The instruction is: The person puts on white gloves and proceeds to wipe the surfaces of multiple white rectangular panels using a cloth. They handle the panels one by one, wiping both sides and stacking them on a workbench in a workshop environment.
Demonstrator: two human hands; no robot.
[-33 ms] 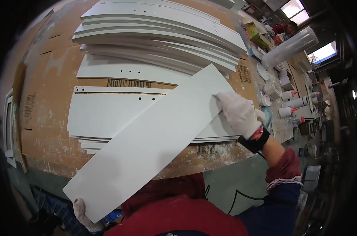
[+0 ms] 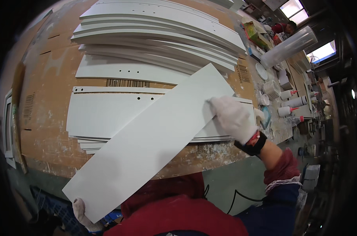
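Observation:
A long plain white board (image 2: 147,145) lies slantwise in front of me, its upper part over a stack of similar boards and its lower end past the table edge. My left hand (image 2: 82,214), in a white knit glove, is closed round the board's lower left corner with the thumb on top. Near the upper end my right hand (image 2: 231,118), gloved too, is closed over the right-hand edge. Its bent fingers press on the face; what lies under them is hidden. Beneath is the stack of white boards (image 2: 96,114), the top one with small dark holes.
More white panels (image 2: 155,31) are piled farther back on the cardboard-covered table (image 2: 45,129). To the right stand red-tipped bottles (image 2: 284,111), a white basket (image 2: 271,89) and a clear plastic roll (image 2: 288,47). Another person (image 2: 282,29) is at the far right.
My right hand has shifted a little down and left along the board's edge. The board and my left hand look nearly unmoved.

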